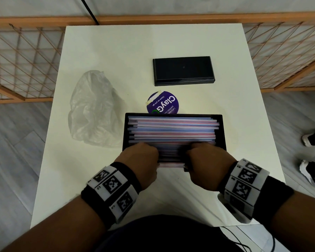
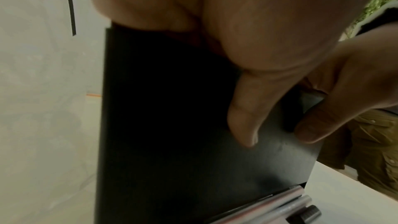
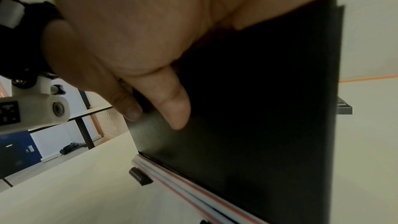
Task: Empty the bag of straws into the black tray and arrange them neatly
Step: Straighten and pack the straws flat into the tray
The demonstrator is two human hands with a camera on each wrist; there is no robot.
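The black tray (image 1: 173, 115) sits at the near middle of the white table (image 1: 153, 44), filled with red, blue and white striped straws (image 1: 171, 130) lying side to side. My left hand (image 1: 142, 157) and right hand (image 1: 205, 159) both grip its near wall, fingers curled over the rim onto the straws. The wrist views show each thumb (image 2: 243, 122) (image 3: 172, 108) pressed on the outside of the dark wall (image 2: 172, 125) (image 3: 269, 108). A few straws (image 2: 280, 202) (image 3: 183, 188) show along the wall's lower edge. The clear plastic bag (image 1: 93, 110) lies crumpled left of the tray.
A second black tray or lid (image 1: 183, 70) lies farther back on the table. A round purple sticker (image 1: 163, 103) sits between the two, partly under the tray's far rim. A wooden lattice screen (image 1: 25, 60) stands behind. Someone's shoes (image 1: 313, 137) are on the floor at right.
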